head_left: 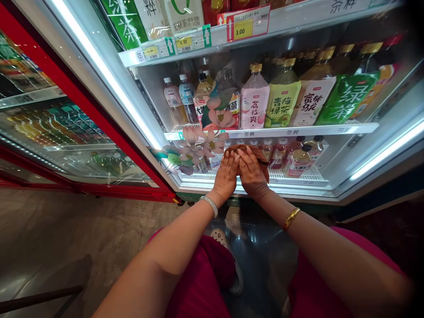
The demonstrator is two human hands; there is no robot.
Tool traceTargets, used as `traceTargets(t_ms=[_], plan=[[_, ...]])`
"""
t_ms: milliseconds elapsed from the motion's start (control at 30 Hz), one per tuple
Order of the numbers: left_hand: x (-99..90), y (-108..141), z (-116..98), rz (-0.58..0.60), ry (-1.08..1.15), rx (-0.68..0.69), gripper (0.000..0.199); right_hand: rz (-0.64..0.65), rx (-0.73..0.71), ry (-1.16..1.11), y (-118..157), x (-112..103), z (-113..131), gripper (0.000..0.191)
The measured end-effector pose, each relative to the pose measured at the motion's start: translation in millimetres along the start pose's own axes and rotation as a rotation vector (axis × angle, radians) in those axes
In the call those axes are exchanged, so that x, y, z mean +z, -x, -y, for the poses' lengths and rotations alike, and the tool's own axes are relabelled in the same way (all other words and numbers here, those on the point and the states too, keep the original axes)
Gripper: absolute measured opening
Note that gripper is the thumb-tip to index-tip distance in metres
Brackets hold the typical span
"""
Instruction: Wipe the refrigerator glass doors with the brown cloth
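Note:
Side by side, my left hand (226,174) and my right hand (253,174) press a bunched brown cloth (263,158) against the lower part of a glass cooler door. Both hands are closed on the cloth, their thumbs close together and fingertips pointing up. Folds of cloth show above the fingers and along the right hand's outer side; the rest is hidden beneath my hands. A pink flower decal (193,143) is on the glass to the upper left of my hands.
Behind the glass, shelves hold tea bottles, including a pink-labelled bottle (255,99) and a green one (347,99). Price tags (243,27) line the upper shelf. A red-framed cooler (132,152) stands at left. A shoe (236,276) shows on the floor below my arms.

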State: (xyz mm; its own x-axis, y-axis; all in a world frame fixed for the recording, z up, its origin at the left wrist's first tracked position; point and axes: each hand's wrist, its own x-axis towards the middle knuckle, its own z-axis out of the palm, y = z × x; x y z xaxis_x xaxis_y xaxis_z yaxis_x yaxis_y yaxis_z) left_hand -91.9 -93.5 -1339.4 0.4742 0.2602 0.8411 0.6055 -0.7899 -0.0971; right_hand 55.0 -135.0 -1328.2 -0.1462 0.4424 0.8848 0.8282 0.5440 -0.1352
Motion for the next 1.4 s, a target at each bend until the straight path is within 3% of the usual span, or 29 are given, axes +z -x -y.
traceTargets(t_ms=[133,433,533,700,800,1100,1400], plan=[[6.7,7,-8,0.023,0.009,0.016,0.094,-0.007,-0.014,0.016,14,-5,-5,0.054],[-4.7,-62,-18,0.06,0.056,0.024,0.093,-0.029,-0.028,-0.047,-34,-47,-29,0.063],[6.0,-53,-26,0.037,0.044,0.004,0.094,-0.012,-0.04,-0.032,-23,-48,-31,0.062],[29.8,-17,-41,0.045,0.041,0.018,0.099,-0.007,-0.029,0.026,16,-42,-35,0.057],[35.0,-15,-47,0.039,0.045,0.03,0.101,0.015,-0.037,0.024,23,-47,-41,0.055],[29.3,-85,-62,0.054,0.112,0.045,0.094,-0.048,-0.013,0.002,-20,-97,-59,0.063],[67.9,-47,-91,-0.018,0.088,0.047,0.09,-0.033,-0.002,0.066,29,-90,-75,0.055]])
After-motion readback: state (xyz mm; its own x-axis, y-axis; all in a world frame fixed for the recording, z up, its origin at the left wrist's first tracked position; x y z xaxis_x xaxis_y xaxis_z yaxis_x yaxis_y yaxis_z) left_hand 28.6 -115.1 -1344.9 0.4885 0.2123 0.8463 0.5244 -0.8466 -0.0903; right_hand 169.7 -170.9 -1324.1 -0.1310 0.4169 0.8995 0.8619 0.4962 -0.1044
